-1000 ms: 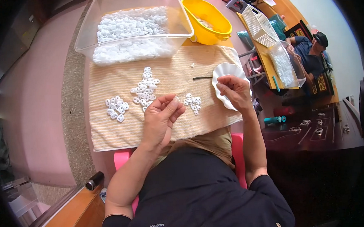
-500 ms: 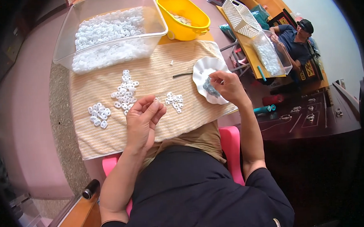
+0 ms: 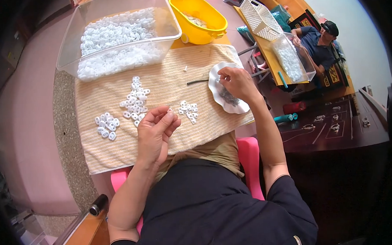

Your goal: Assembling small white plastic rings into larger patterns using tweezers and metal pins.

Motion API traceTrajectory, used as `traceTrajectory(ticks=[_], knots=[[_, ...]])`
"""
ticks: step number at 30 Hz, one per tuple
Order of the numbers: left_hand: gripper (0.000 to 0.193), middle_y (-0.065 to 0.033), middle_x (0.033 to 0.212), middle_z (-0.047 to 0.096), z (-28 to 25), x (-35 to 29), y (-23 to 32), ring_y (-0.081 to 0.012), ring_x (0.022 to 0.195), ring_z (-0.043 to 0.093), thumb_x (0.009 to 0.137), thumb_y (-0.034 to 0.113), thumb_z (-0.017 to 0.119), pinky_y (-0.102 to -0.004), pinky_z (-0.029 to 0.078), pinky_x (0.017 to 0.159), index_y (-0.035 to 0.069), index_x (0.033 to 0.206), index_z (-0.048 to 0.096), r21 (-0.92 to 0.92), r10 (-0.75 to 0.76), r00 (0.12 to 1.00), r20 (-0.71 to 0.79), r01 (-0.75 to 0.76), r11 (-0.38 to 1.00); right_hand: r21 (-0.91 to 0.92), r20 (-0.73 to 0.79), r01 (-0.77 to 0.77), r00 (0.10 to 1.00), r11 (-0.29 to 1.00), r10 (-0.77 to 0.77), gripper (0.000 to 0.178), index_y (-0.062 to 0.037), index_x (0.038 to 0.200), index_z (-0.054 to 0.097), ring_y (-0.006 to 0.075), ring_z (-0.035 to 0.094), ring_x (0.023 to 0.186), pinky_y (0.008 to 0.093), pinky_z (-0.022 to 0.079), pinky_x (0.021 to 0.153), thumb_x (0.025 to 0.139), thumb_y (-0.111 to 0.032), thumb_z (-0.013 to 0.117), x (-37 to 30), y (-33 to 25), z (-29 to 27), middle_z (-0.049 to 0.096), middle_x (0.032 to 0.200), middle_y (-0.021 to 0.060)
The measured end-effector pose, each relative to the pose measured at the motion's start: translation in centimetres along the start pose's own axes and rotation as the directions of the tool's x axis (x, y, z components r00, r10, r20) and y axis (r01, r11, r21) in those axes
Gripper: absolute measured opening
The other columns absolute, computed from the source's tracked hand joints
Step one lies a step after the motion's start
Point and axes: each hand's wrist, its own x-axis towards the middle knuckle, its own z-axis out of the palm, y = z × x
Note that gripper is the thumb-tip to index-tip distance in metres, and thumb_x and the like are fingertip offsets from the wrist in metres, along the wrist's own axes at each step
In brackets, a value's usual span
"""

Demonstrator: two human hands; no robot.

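Observation:
My left hand [image 3: 155,133] hovers over a beige striped cloth [image 3: 176,75], fingertips pinched on a small white plastic piece. Loose white pieces lie in three clusters on the cloth: a middle one [image 3: 134,101], a left one [image 3: 106,125] and a small one [image 3: 189,110] just right of my fingertips. My right hand [image 3: 237,82] rests on the upper part of a white scalloped plate [image 3: 230,107] that holds small grey metal parts; its curled fingertips hide whatever is between them. A thin dark tool [image 3: 197,82] lies left of the plate.
A clear bin [image 3: 66,53] full of white pieces stands behind the cloth, with a yellow bowl [image 3: 200,17] to its right. Farther right are a white basket [image 3: 261,16], a clear box [image 3: 289,59], a seated person [image 3: 319,42] and a dark table [image 3: 336,129].
The view has shifted a little. My right hand has moved from the plate's right side to its upper part. My left hand stays pinched over the cloth.

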Motion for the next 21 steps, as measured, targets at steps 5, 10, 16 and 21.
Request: traceTrajectory(ticks=[5, 10, 16, 21], knots=[[0.016, -0.0074, 0.087, 0.065, 0.23, -0.11, 0.20, -0.0148, 0.079, 0.066, 0.088, -0.001, 0.062, -0.0264, 0.059, 0.074, 0.002, 0.103, 0.060, 0.008, -0.022, 1.000, -0.006, 0.022, 1.000, -0.020, 0.039, 0.017, 0.999, 1.000, -0.016, 0.021, -0.0062, 0.094, 0.068, 0.0332, 0.064, 0.084, 0.0425, 0.049, 0.077, 0.077, -0.010, 0.057, 0.67, -0.02, 0.54, 0.067, 0.083, 0.0154], [0.016, -0.0069, 0.088, 0.064, 0.08, -0.18, 0.11, -0.0145, 0.079, 0.065, 0.087, 0.000, 0.063, -0.0270, 0.058, 0.075, 0.002, 0.102, 0.060, -0.001, -0.025, 1.000, -0.003, 0.025, 1.000, -0.056, 0.071, 0.008, 0.997, 0.998, -0.004, 0.019, -0.0043, 0.090, 0.068, 0.0344, 0.065, 0.082, 0.0432, 0.049, 0.076, 0.076, -0.008, 0.056, 1.07, -0.23, 0.51, 0.067, 0.082, 0.0172], [0.015, -0.0061, 0.088, 0.063, 0.19, -0.27, 0.04, -0.0138, 0.080, 0.064, 0.086, 0.001, 0.064, -0.0273, 0.058, 0.076, 0.002, 0.101, 0.060, -0.005, -0.035, 0.999, -0.002, 0.035, 0.999, -0.059, 0.127, 0.023, 0.992, 0.998, -0.015, 0.018, -0.0033, 0.086, 0.070, 0.0346, 0.066, 0.081, 0.0416, 0.051, 0.076, 0.073, -0.010, 0.058, 0.89, -0.48, 0.22, 0.066, 0.081, 0.0187], [0.015, -0.0060, 0.087, 0.064, 0.22, -0.31, 0.05, -0.0135, 0.079, 0.064, 0.086, 0.001, 0.065, -0.0268, 0.058, 0.076, 0.001, 0.101, 0.060, 0.002, -0.037, 0.999, -0.005, 0.037, 0.999, -0.022, 0.148, 0.032, 0.989, 0.999, -0.029, 0.021, -0.0031, 0.088, 0.071, 0.0340, 0.065, 0.080, 0.0404, 0.051, 0.076, 0.073, -0.011, 0.059, 0.41, -0.67, -0.14, 0.067, 0.083, 0.0183]])
